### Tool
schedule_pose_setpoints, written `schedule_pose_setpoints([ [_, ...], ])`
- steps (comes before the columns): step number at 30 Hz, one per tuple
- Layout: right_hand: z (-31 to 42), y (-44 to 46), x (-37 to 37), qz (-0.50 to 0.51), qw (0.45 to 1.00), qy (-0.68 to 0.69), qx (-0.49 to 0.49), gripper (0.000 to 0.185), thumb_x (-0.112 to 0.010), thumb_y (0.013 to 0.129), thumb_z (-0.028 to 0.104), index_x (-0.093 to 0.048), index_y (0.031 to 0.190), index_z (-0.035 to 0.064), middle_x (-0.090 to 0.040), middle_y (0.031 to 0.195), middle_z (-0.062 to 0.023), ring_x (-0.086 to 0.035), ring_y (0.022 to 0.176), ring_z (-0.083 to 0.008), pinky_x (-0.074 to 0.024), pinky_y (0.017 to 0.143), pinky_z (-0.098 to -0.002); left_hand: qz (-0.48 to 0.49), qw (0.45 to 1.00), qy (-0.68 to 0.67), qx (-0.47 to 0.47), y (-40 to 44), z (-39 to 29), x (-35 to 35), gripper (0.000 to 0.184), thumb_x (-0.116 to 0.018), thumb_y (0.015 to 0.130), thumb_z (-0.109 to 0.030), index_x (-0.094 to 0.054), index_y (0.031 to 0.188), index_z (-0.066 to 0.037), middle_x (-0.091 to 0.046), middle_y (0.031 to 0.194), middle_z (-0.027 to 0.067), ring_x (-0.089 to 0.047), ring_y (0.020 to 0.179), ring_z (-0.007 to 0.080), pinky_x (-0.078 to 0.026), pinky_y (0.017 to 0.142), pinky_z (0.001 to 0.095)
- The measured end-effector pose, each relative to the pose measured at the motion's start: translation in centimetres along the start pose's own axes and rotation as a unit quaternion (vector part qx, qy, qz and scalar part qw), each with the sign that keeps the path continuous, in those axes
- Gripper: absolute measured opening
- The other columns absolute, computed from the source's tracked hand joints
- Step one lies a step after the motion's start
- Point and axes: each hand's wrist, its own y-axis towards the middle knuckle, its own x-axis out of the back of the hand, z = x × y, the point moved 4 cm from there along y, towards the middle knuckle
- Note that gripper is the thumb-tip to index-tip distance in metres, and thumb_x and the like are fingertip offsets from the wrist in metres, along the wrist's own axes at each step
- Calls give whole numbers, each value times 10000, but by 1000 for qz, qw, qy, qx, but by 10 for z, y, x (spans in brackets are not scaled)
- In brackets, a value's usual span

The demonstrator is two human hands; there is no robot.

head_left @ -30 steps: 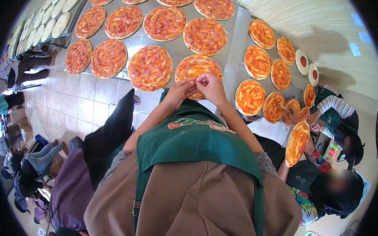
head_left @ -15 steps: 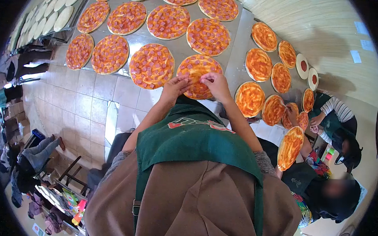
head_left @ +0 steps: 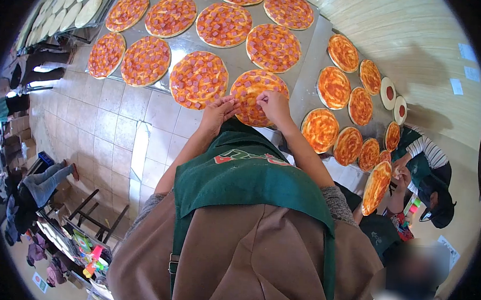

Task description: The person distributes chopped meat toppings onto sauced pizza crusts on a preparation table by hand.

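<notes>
Both my hands are over a round pizza base [head_left: 254, 83] with red-orange sauce and pink diced topping, at the near edge of the metal table. My left hand [head_left: 220, 111] is at its left side, fingers pinched together; what they hold is too small to name. My right hand [head_left: 274, 106] is above its right part, fingers curled in a pinch that hides anything inside. A gap separates the two hands. Just to the left lies another topped base [head_left: 199, 80], and behind is one more [head_left: 273, 48] covered with pink cubes.
More topped bases [head_left: 146, 61] stand in rows on the metal table [head_left: 236, 61]. Sauced bases [head_left: 319, 130] lie on the right-hand table. One person holds up a sauced base [head_left: 377, 188] at my right; a striped-sleeved person [head_left: 429, 146] stands beyond. Plain bases [head_left: 88, 12] are at upper left.
My hands have moved apart from each other over the same base. The tables have shifted slightly right in view. The neighbouring person's hand has moved away from the sauced bases on the table.
</notes>
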Motion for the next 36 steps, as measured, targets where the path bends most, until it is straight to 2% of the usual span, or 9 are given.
schedule_pose_setpoints([
  [4, 2, 4, -11, -2, 999, 36, -16, 87, -686, 760, 183, -673, 746, 98, -675, 754, -97, -653, 727, -289, -497, 671, -425, 3, 1000, -19, 2, 0, 2, 0, 313, -540, 952, -149, -531, 1213, 24, -620, 1114, 104, -619, 1041, 192, -513, 910, 307],
  [10, 19, 4, -6, -58, 993, -98, -6, 113, -687, 758, 185, -667, 781, 76, -673, 761, -112, -650, 723, -305, -494, 664, -431, 7, 1000, -22, 10, -3, 0, -4, 335, -511, 967, -174, -521, 1228, 36, -611, 1156, 130, -616, 1061, 209, -507, 925, 313],
  [16, 66, -7, 8, -59, 987, 75, 130, 147, -699, 752, 210, -675, 778, 67, -659, 766, -103, -628, 776, -285, -486, 678, -410, 29, 999, -14, 13, -2, 3, -7, 321, -505, 971, -175, -537, 1227, 16, -630, 1135, 123, -630, 1026, 195, -508, 917, 306],
  [19, 70, -10, 8, -8, 994, 16, 107, 150, -702, 758, 215, -685, 785, 68, -652, 767, -95, -616, 786, -276, -482, 686, -400, 33, 999, 7, 6, 4, 8, -5, 307, -511, 967, -160, -545, 1220, 10, -642, 1108, 111, -635, 1007, 183, -514, 906, 299],
  [22, 67, -11, 9, 13, 995, 21, 97, 169, -696, 807, 201, -696, 870, 44, -687, 802, -88, -648, 742, -214, -504, 681, -331, 20, 1000, 9, 6, 6, 8, -4, 296, -527, 959, -142, -548, 1211, 12, -646, 1091, 106, -640, 993, 180, -525, 890, 294],
  [25, 40, -1, 3, 35, 983, 175, 32, 137, -686, 818, 176, -700, 881, 55, -696, 821, -89, -662, 744, -209, -509, 697, -321, 7, 1000, -11, 1, 5, 4, -5, 288, -546, 951, -131, -547, 1199, 14, -643, 1090, 107, -647, 985, 187, -540, 869, 296],
  [28, 20, 14, 12, -8, 997, 75, 1, 112, -674, 827, 150, -702, 882, 56, -703, 843, -95, -673, 747, -212, -512, 706, -307, -1, 1000, -15, -9, 3, -1, -4, 301, -539, 954, -137, -540, 1211, 19, -627, 1122, 111, -633, 1018, 188, -531, 882, 298],
  [32, 24, 28, 14, 15, 997, -71, 12, 160, -708, 768, 163, -702, 895, 67, -686, 794, -103, -646, 794, -262, -498, 728, -387, 4, 1000, -1, 3, -1, -6, -5, 343, -519, 965, -173, -520, 1250, 19, -602, 1173, 114, -601, 1086, 190, -498, 923, 301],
  [36, 22, 36, 5, -53, 989, -129, 48, 168, -716, 736, 160, -695, 874, 67, -668, 838, -129, -621, 855, -290, -478, 765, -423, 13, 1000, -2, 4, -3, -7, -4, 391, -469, 985, -247, -503, 1269, 21, -588, 1200, 122, -585, 1116, 197, -475, 948, 309],
])
